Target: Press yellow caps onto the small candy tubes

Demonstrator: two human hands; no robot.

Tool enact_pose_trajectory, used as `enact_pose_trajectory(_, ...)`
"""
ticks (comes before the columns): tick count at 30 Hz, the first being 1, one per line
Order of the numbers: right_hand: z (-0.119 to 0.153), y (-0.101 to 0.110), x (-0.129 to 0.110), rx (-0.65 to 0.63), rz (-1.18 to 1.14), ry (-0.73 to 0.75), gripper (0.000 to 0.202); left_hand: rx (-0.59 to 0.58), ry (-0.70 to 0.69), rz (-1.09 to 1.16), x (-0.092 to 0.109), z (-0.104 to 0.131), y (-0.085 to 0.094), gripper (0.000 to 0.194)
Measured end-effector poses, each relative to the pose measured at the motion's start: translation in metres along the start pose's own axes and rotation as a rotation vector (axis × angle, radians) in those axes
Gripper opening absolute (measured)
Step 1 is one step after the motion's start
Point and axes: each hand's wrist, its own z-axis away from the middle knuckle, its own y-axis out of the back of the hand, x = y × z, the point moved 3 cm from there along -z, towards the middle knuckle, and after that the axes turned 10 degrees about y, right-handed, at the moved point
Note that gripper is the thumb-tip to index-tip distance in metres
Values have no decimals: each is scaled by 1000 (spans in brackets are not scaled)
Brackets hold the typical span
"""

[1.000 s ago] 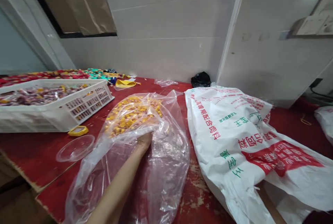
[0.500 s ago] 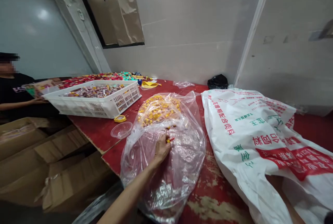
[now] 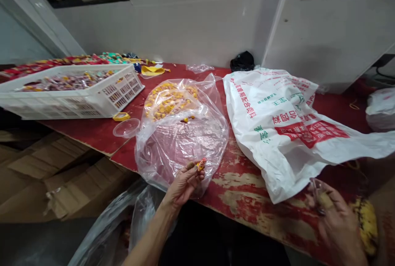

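At lower centre, the left hand (image 3: 184, 181) pinches a small orange-and-red wrapped candy (image 3: 201, 163) in its fingers, just before the clear plastic bag (image 3: 182, 134) on the red tabletop (image 3: 243, 187). At lower right, the right hand (image 3: 335, 216) is blurred; I cannot tell its fingers' state.

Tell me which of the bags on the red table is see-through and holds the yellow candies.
The clear plastic bag in the middle, directly beyond the left hand. The bag to its right is an opaque white sack with red and green print.
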Motion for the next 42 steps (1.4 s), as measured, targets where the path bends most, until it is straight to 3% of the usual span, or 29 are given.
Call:
enact_pose_trajectory(3,39,-15,-10,-106,-224,-107,50,-13,67,46,-9,4,-10,36)
enact_pose_trajectory(8,81,-68,-10,-322,-355,-257,47,-5,66,52,-15,11,-13,37)
enact_pose_trajectory(12,95,-111,-19,-454,-439,-292,40,47,0,19,-15,17,-8,38)
enact_pose_trajectory(17,99,-145,-33,-537,-466,-242,36,115,-146,-13,-8,21,3,41)
enact_pose_trajectory(22,96,-165,-37,-549,-440,-215,35,79,-99,-13,-6,25,12,37)
enact_pose_trajectory(29,90,-182,-40,-504,-469,-170,31,-51,-22,48,-20,41,18,30)
enact_pose_trajectory(37,117,-200,-45,-683,-533,-268,38,-102,-38,134,-43,50,18,29)
enact_pose_trajectory(42,119,-205,-50,-684,-576,-247,43,-154,-33,143,-52,48,12,33)
